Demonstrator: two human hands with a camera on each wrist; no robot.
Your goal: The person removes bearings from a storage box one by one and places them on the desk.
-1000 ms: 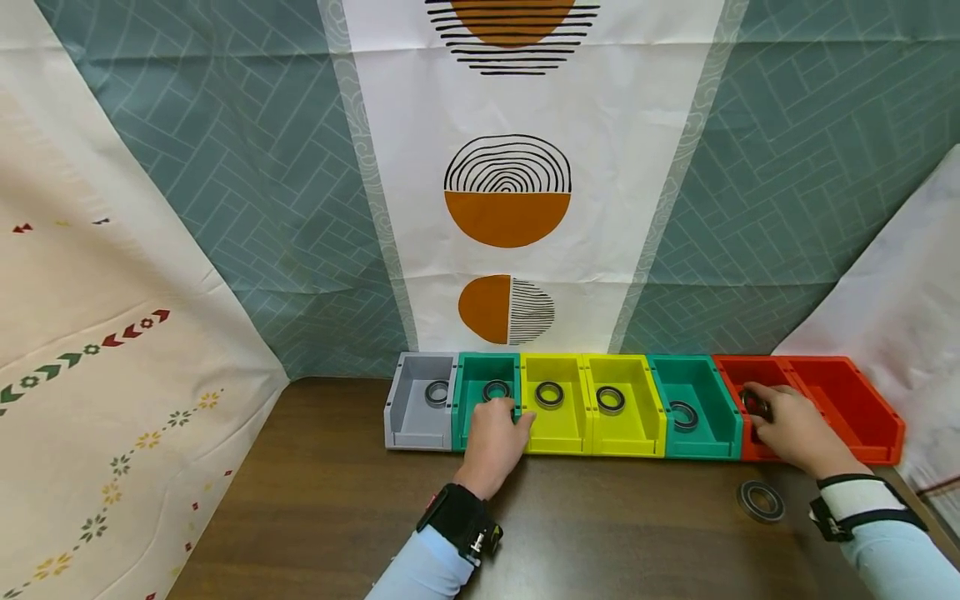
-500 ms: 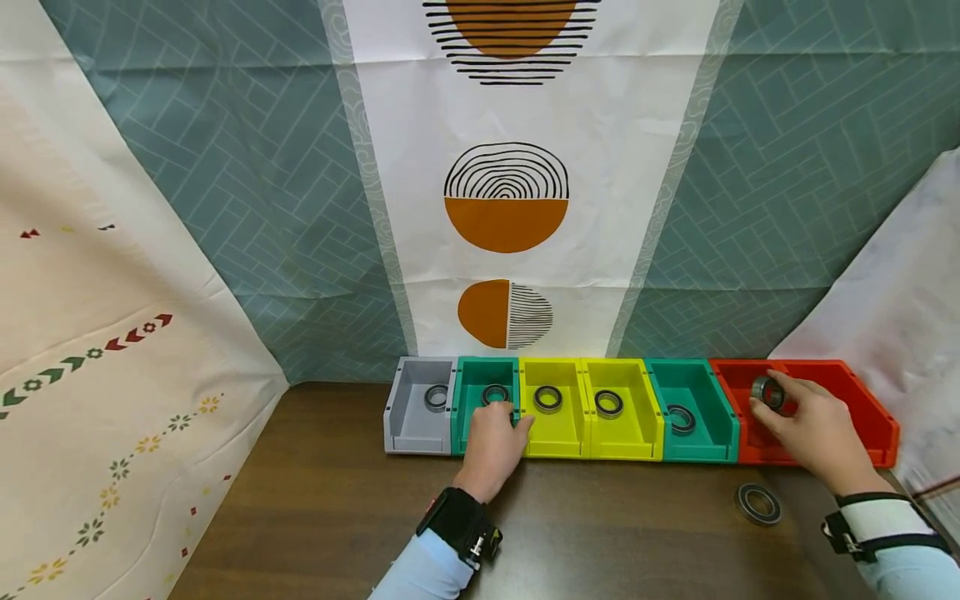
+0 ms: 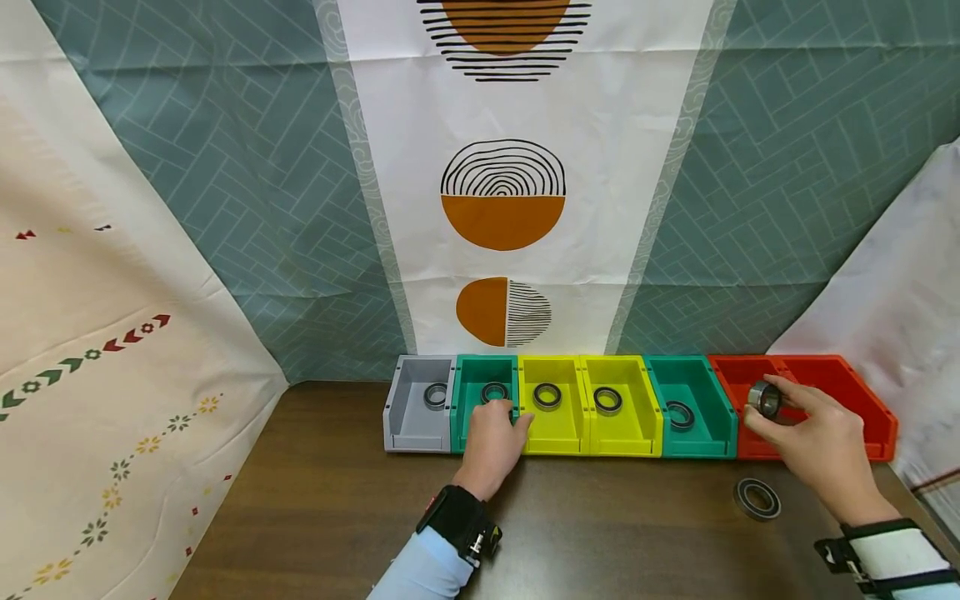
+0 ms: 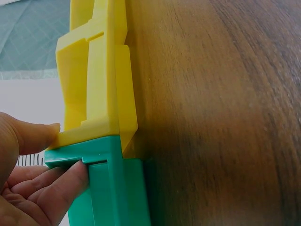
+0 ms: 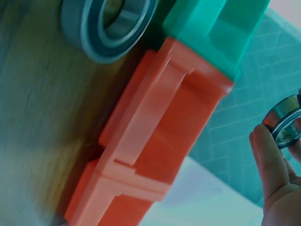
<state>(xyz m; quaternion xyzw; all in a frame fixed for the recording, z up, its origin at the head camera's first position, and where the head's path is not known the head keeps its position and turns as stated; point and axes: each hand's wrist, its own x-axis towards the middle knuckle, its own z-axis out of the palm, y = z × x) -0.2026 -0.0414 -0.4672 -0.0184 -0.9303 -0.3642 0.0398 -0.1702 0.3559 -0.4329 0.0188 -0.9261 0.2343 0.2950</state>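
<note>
My right hand [image 3: 828,429] pinches a ball bearing [image 3: 765,400] between thumb and fingertips, on edge over the red bins [image 3: 852,450]. The right wrist view shows that bearing [image 5: 283,113] raised apart from the bins. A larger bearing [image 3: 757,499] lies flat on the table in front of the red bins. At the row's left part, my left hand [image 3: 492,442] grips the adjoining walls of a green bin [image 3: 461,417] and a yellow bin [image 3: 553,442]. The left wrist view shows the thumb on the yellow bin [image 4: 99,94] side and fingers inside the green bin [image 4: 106,197].
The bins stand side by side against the hanging cloth [image 3: 510,329]. Single bearings lie in the grey bin [image 3: 416,433], the left green bin, both yellow bins and the right green bin [image 3: 705,437]. The wooden table [image 3: 330,500] spreads before the row; pale cloth [image 3: 150,433] flanks the left.
My right hand has lifted the bearing up out of the left red bin and drawn back slightly with it. The left hand stays on the bin walls.
</note>
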